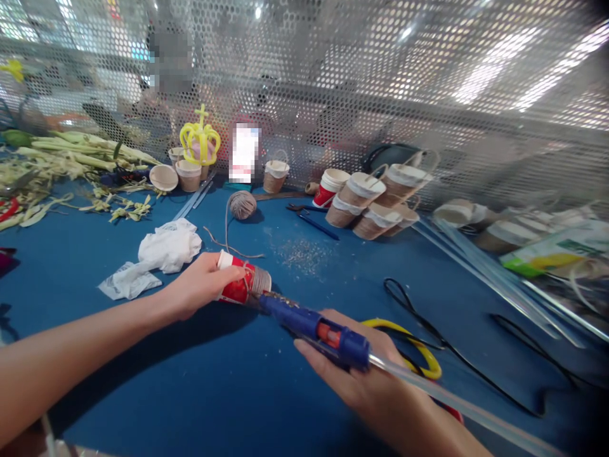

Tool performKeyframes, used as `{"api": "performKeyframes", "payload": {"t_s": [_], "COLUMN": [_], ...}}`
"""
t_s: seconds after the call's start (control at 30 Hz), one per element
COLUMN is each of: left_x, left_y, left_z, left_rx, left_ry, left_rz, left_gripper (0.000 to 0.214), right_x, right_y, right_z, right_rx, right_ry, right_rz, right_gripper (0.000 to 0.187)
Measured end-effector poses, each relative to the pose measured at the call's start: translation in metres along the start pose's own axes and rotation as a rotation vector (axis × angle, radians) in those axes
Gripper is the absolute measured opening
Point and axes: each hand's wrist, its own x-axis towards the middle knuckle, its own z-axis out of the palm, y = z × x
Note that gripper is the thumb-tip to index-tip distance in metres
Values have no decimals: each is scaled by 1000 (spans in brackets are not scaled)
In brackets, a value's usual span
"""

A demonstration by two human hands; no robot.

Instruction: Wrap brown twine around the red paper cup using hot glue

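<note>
A red paper cup [234, 291] lies on its side in my left hand [202, 284], its white rim toward my palm. Grey-brown cord [261, 281] is wound around the cup's base end. My right hand [352, 374] grips a blue hot glue gun [304, 320], its nozzle at the cord on the cup. From the back of the gun a long clear glue stick [428, 390] sticks out. A loose strand leads toward a ball of cord [243, 205] behind the cup.
Several cord-wrapped cups [354, 206] stand at the back right, with pliers [311, 219] beside them. Clear glue sticks [485, 273] lie at right near a black cable [457, 355]. White crumpled plastic [170, 246], corn husks [85, 152] and a yellow crown [200, 143] are at left. A perforated metal screen [304, 82] stands behind.
</note>
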Motion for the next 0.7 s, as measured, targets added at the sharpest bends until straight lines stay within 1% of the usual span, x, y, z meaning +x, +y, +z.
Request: {"api": "performKeyframes", "payload": {"t_s": [0.1, 0.23, 0.4, 0.5, 0.6, 0.7], "left_x": [1, 1, 0, -2, -3, -4], "left_y": [-2, -2, 0, 0, 0, 0], "left_z": [-1, -2, -1, 0, -1, -1], "left_rx": [-1, 28, 61, 87, 125, 162], "left_ry": [-10, -13, -3, -1, -36, -97], "left_rz": [3, 28, 30, 43, 88, 133], "left_gripper": [16, 16, 17, 18, 20, 21], "right_x": [3, 5, 3, 4, 10, 14], "right_y": [-1, 0, -3, -5, -6, -6], "right_z": [-3, -3, -6, -11, -14, -14], "right_rx": [68, 110, 106, 96, 94, 107], "right_ry": [-33, -12, -47, -65, -61, -21], "right_rz": [16, 33, 36, 66, 95, 96], "right_gripper": [11, 6, 13, 15, 15, 14]}}
